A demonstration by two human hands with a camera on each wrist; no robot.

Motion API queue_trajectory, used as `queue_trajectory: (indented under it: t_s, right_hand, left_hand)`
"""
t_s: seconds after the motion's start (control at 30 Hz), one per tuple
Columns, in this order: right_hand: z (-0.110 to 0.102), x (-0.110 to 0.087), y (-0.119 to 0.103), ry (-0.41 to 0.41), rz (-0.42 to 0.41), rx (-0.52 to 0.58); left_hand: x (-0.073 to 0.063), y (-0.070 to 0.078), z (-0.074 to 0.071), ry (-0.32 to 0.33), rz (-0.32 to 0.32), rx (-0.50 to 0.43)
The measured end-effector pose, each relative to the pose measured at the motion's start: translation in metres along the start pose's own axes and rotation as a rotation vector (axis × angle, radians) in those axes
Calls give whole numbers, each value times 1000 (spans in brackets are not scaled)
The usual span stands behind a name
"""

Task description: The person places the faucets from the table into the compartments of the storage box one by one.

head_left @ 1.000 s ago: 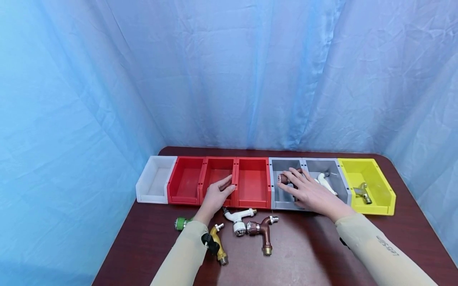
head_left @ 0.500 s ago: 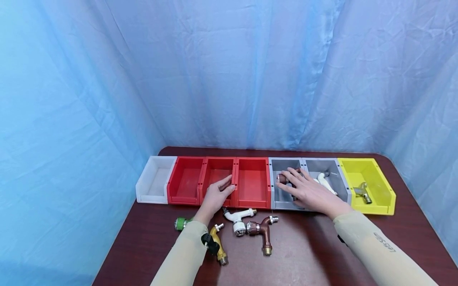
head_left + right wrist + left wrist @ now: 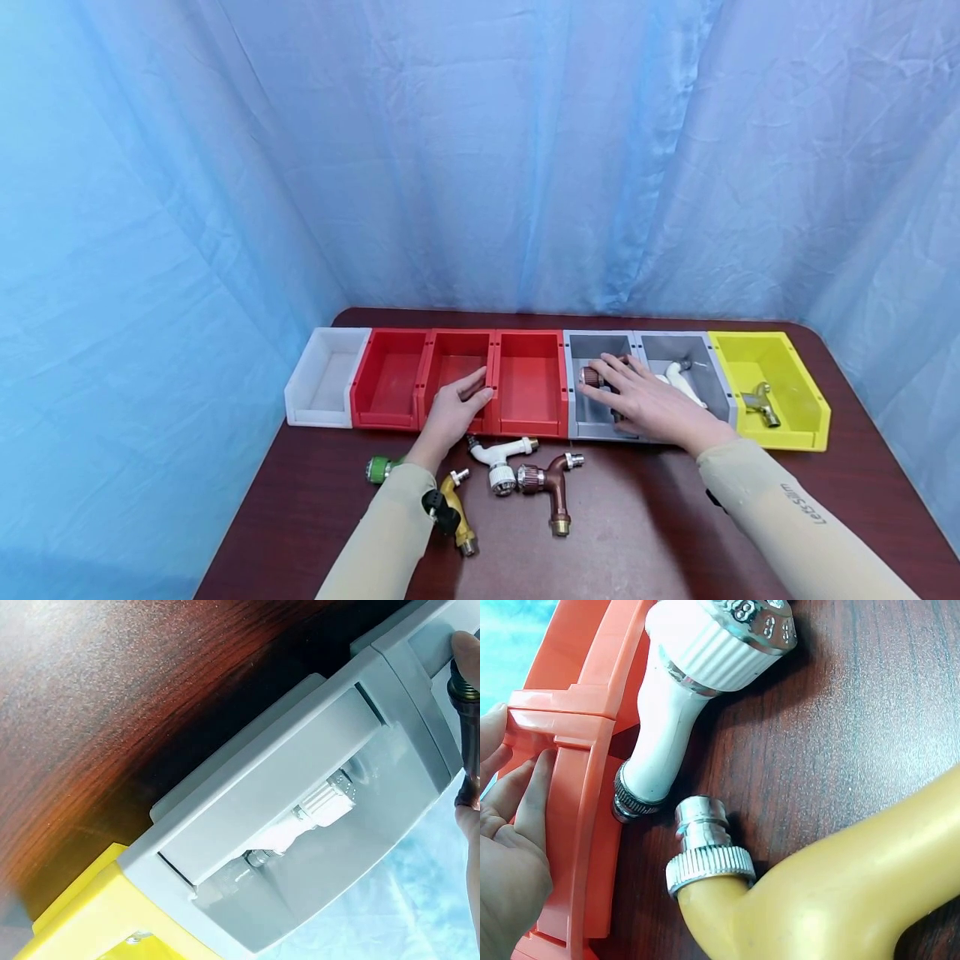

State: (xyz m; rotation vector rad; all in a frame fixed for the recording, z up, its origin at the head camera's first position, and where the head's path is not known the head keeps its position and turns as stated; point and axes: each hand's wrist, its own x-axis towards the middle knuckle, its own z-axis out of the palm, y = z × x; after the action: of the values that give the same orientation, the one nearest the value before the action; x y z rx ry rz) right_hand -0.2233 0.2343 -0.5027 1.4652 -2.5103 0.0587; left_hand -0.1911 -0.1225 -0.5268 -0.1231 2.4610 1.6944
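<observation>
My right hand (image 3: 645,400) reaches over the left grey bin (image 3: 588,427) and grips a brown faucet (image 3: 591,377) by its body. In the right wrist view the brown faucet (image 3: 470,742) shows between thumb and finger at the right edge. My left hand (image 3: 453,408) reaches into the middle red bin (image 3: 450,343), its fingers fairly straight beside the dividing wall, holding nothing. The left wrist view shows those fingers (image 3: 534,799) against the red plastic. Near the left wrist lie a white faucet (image 3: 497,455), a yellow faucet (image 3: 459,512) and a partly hidden green faucet (image 3: 378,469).
Another brown faucet (image 3: 557,487) lies on the dark wooden table (image 3: 622,533). A white faucet (image 3: 681,383) sits in the right grey bin (image 3: 720,392), and a metal faucet (image 3: 762,404) in the yellow bin (image 3: 802,392). A white bin (image 3: 318,417) ends the row at left; blue curtains (image 3: 480,167) hang behind.
My right hand and the brown faucet it holds have shifted very slightly left within the grey bin. My left hand and the faucets on the table stay where they were.
</observation>
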Motion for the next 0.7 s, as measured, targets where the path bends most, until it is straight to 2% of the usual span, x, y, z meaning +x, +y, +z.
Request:
queue_trajectory:
  t_s: [0.27,0.7]
  right_hand:
    - [-1,0,-2,-45,39,45]
    - [-5,-12,0,-23,116,67]
  left_hand:
    - [1,0,0,2,-11,3]
    - [0,1,0,4,6,-2]
